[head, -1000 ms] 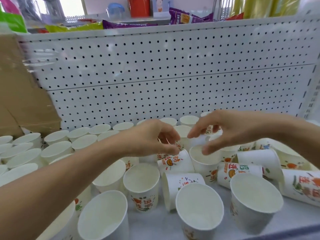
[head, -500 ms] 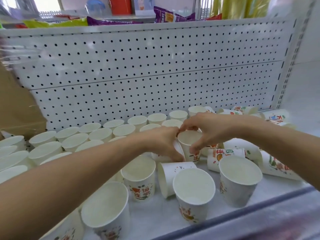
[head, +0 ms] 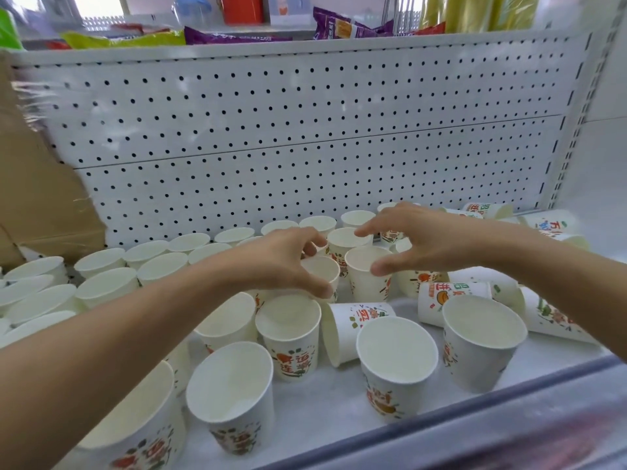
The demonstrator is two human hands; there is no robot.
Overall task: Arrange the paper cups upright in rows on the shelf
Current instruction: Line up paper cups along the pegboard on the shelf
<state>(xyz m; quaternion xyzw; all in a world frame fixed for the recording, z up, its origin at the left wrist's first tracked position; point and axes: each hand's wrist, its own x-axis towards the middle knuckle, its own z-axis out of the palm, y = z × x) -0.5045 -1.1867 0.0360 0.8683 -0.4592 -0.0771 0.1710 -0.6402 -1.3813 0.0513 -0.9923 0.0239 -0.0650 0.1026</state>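
Observation:
White paper cups with orange and green print cover the white shelf (head: 319, 401). At the left and back, upright cups (head: 105, 283) stand in rows. My left hand (head: 285, 262) grips one upright cup (head: 322, 268) by its rim, thumb in front and fingers behind. Beside it stands another upright cup (head: 368, 266); my right hand (head: 427, 239) hovers over it with fingers spread, the thumb touching its rim. Several cups lie on their sides: one in the middle (head: 356, 329), others at the right (head: 453, 298) (head: 556, 317). Loose upright cups (head: 397, 361) stand near the front.
A perforated white back panel (head: 305, 147) rises behind the cups. A brown cardboard box (head: 40, 198) stands at the left. Snack bags (head: 237, 37) lie on the shelf above. The grey front rail (head: 475, 422) runs along the near edge.
The tipped cup under my left hand now stands upright beside the one my right hand held. My right hand has spread its fingers. The view shifted slightly.

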